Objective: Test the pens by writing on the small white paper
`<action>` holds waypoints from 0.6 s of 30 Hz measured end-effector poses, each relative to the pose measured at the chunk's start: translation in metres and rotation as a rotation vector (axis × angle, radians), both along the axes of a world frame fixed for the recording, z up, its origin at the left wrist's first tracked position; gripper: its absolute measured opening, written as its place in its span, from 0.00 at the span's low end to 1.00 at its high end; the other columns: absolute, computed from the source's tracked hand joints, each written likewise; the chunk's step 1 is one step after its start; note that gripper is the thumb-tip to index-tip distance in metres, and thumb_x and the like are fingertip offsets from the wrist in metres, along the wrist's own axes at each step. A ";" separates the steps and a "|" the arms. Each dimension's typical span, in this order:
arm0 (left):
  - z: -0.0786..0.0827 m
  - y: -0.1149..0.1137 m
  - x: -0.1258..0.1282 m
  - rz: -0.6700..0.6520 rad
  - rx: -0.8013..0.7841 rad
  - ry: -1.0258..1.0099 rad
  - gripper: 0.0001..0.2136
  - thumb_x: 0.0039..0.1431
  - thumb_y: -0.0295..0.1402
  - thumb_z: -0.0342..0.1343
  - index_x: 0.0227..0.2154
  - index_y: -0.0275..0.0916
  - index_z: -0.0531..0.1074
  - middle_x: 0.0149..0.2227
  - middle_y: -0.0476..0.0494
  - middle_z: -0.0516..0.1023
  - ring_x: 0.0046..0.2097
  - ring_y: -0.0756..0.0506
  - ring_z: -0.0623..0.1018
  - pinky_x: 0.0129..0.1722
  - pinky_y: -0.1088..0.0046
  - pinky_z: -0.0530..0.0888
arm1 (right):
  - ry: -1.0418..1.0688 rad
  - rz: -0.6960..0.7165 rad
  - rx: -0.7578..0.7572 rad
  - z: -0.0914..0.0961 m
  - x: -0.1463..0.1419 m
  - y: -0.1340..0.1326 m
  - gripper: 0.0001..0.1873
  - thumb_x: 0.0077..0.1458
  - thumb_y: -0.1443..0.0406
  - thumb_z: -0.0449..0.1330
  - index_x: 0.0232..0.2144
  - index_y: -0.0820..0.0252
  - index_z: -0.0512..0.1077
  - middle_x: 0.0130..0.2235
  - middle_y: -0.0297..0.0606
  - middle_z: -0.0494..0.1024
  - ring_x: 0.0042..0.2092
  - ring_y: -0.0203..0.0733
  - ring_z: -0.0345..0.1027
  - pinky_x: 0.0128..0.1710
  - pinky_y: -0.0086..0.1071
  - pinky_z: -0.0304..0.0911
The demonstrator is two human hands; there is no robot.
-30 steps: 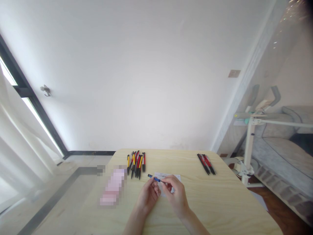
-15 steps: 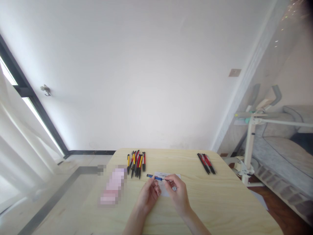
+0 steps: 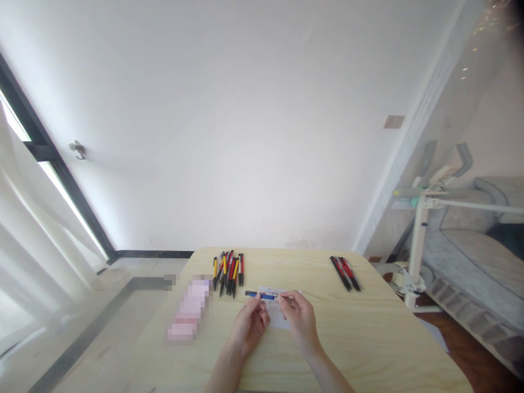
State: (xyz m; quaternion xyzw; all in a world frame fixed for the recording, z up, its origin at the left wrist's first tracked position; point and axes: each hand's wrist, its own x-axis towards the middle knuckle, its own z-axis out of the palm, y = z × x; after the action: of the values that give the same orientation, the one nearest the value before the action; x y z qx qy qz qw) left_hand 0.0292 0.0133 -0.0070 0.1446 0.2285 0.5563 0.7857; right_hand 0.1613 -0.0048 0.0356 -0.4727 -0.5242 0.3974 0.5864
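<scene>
A blue pen lies level above the paper, its dark clip end pointing left. My left hand is closed around its barrel, thumb on top. At the barrel's right end, my right hand pinches a thin dark piece, which looks like the pen's front section. A thin link shows between barrel and right fingertips; whether the parts are fully separate I cannot tell. Under both hands is a white printed paper, partly covered by them.
Several yellow, red and black pens lie in a group at the back left of the wooden table. A smaller group of red and black pens lies at the back right. A blurred-out pink item is on the left.
My right hand has shifted slightly to the right, away from the blue barrel, widening the gap at its end. My left hand has stayed nearly in place.
</scene>
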 end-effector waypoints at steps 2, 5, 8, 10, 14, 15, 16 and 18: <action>0.000 0.000 0.000 0.002 0.003 0.007 0.08 0.49 0.31 0.60 0.24 0.35 0.67 0.20 0.52 0.71 0.19 0.56 0.69 0.21 0.81 0.66 | 0.047 -0.009 -0.025 -0.002 0.000 0.002 0.15 0.46 0.55 0.59 0.26 0.62 0.71 0.19 0.32 0.70 0.20 0.34 0.62 0.18 0.26 0.58; 0.000 0.000 0.001 0.002 0.006 0.016 0.08 0.49 0.31 0.60 0.23 0.35 0.66 0.20 0.52 0.71 0.19 0.56 0.69 0.21 0.81 0.66 | 0.082 -0.018 -0.047 -0.005 0.001 0.005 0.16 0.45 0.54 0.60 0.26 0.63 0.71 0.17 0.31 0.69 0.19 0.34 0.61 0.16 0.25 0.57; 0.000 0.000 0.001 0.002 0.002 0.022 0.08 0.49 0.30 0.60 0.23 0.35 0.66 0.20 0.52 0.71 0.19 0.56 0.69 0.21 0.81 0.66 | 0.084 -0.023 -0.042 -0.009 0.001 0.006 0.15 0.45 0.55 0.60 0.26 0.63 0.71 0.18 0.32 0.69 0.19 0.34 0.60 0.16 0.25 0.57; 0.000 0.000 0.001 0.002 -0.003 0.025 0.08 0.50 0.30 0.60 0.24 0.35 0.66 0.20 0.52 0.71 0.19 0.56 0.69 0.21 0.81 0.66 | 0.065 -0.026 -0.034 -0.010 0.001 0.005 0.15 0.45 0.55 0.60 0.27 0.63 0.71 0.18 0.32 0.69 0.19 0.33 0.60 0.16 0.25 0.56; 0.001 0.000 0.002 0.002 -0.008 0.024 0.07 0.50 0.30 0.59 0.25 0.35 0.66 0.20 0.53 0.71 0.19 0.56 0.69 0.21 0.81 0.66 | -0.007 -0.036 -0.005 -0.009 0.003 0.004 0.14 0.47 0.56 0.59 0.28 0.63 0.72 0.22 0.35 0.72 0.21 0.34 0.62 0.18 0.25 0.58; 0.001 0.000 0.002 0.003 -0.008 0.024 0.07 0.50 0.30 0.59 0.24 0.35 0.66 0.20 0.53 0.71 0.19 0.56 0.69 0.21 0.81 0.66 | -0.020 -0.038 0.000 -0.008 0.003 0.003 0.14 0.47 0.56 0.59 0.28 0.63 0.72 0.23 0.36 0.73 0.22 0.35 0.63 0.18 0.25 0.58; 0.001 0.000 0.002 0.004 -0.009 0.025 0.07 0.50 0.31 0.59 0.24 0.35 0.66 0.20 0.53 0.71 0.19 0.56 0.69 0.21 0.81 0.66 | -0.031 -0.039 0.002 -0.008 0.003 0.003 0.14 0.47 0.56 0.58 0.28 0.63 0.72 0.24 0.36 0.73 0.22 0.35 0.63 0.18 0.25 0.58; 0.002 0.000 0.002 0.003 -0.013 0.027 0.07 0.50 0.31 0.59 0.24 0.35 0.66 0.20 0.53 0.71 0.18 0.56 0.69 0.21 0.81 0.66 | -0.048 -0.039 0.002 -0.008 0.003 0.001 0.13 0.48 0.57 0.58 0.28 0.62 0.72 0.24 0.37 0.74 0.23 0.36 0.64 0.17 0.25 0.58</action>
State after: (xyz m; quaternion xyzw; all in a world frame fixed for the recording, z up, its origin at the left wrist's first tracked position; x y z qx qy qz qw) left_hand 0.0316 0.0131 -0.0053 0.1467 0.2429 0.5542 0.7825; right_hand 0.1639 -0.0034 0.0276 -0.4917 -0.5290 0.3742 0.5817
